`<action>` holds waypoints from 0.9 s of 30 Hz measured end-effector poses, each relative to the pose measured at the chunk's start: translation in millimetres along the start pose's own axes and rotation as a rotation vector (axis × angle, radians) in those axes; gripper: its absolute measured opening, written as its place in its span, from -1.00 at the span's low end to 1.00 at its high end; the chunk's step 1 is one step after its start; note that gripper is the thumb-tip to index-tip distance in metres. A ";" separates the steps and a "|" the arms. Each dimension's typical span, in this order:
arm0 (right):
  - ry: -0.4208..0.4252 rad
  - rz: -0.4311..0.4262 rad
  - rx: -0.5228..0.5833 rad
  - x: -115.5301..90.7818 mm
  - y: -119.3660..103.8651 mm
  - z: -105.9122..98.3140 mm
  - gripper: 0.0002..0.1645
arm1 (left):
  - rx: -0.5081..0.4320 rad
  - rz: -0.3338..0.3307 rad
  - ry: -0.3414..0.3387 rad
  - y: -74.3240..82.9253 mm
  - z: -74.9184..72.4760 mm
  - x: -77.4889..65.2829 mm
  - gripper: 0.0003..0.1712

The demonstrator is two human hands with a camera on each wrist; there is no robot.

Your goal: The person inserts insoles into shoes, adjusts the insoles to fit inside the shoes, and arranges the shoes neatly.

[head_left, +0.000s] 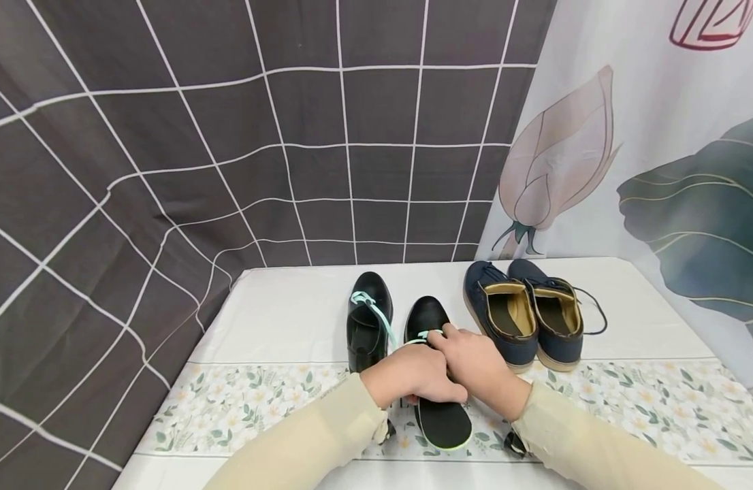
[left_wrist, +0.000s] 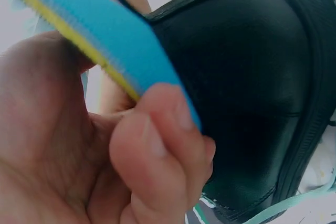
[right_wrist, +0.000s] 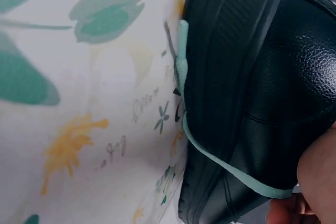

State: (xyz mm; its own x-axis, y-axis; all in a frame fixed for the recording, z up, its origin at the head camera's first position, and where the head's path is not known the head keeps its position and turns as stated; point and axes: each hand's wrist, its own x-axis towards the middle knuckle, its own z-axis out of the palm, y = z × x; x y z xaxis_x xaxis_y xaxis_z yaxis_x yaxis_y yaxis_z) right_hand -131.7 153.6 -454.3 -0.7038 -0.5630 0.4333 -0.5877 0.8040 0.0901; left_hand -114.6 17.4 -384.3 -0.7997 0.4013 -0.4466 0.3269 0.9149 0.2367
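Note:
A black lace-up shoe (head_left: 426, 315) with mint laces lies in front of me, its toe pointing away. Out of its heel end sticks an insole (head_left: 445, 427), black on top; its blue and yellow layers show in the left wrist view. My left hand (head_left: 421, 376) pinches this insole, fingers curled around its edge. At the shoe's opening, beside the laces, my right hand (head_left: 479, 359) grips the upper. A mint shoelace (right_wrist: 231, 170) hangs down the shoe's side by the right fingertips. Both hands hide most of the opening.
Left of the worked shoe stands a second black shoe (head_left: 370, 292) with mint laces. A pair of navy shoes, the left navy shoe (head_left: 513, 347) and the right navy shoe (head_left: 560, 350), stands at the right. Under everything lies a white floral tablecloth (head_left: 242, 401).

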 end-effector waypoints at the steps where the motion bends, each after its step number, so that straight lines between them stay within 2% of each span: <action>1: 0.002 0.001 -0.001 -0.2 -0.3 0.3 -0.81 | 0.000 0.015 -0.008 -0.5 -0.8 0.5 -0.63; 3: 0.006 0.001 -0.007 -0.5 -0.7 1.3 -0.81 | 0.006 0.047 -0.022 -1.6 -3.0 1.1 -0.60; 6: 0.015 0.006 -0.006 0.4 -1.1 2.5 -0.82 | -0.001 0.089 -0.038 -4.3 -5.7 2.0 -0.45; 15: -0.008 0.048 0.090 2.5 2.5 6.0 -0.78 | -0.103 0.110 0.033 -9.8 -6.6 -0.2 -0.31; 23: -0.010 0.069 0.196 1.9 4.5 6.5 -0.76 | -0.053 0.148 0.146 -9.7 -1.9 1.2 -0.36; 27: -0.007 0.075 0.213 1.5 5.3 6.9 -0.77 | -0.011 0.133 0.227 -9.5 2.1 5.1 -0.52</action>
State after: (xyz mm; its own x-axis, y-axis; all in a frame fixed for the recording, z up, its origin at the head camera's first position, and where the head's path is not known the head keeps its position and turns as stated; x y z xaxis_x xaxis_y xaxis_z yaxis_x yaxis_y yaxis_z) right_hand -138.7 155.7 -459.3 -0.7507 -0.5054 0.4255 -0.6045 0.7853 -0.1339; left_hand -120.8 10.8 -390.6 -0.8428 0.4973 -0.2060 0.4328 0.8536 0.2901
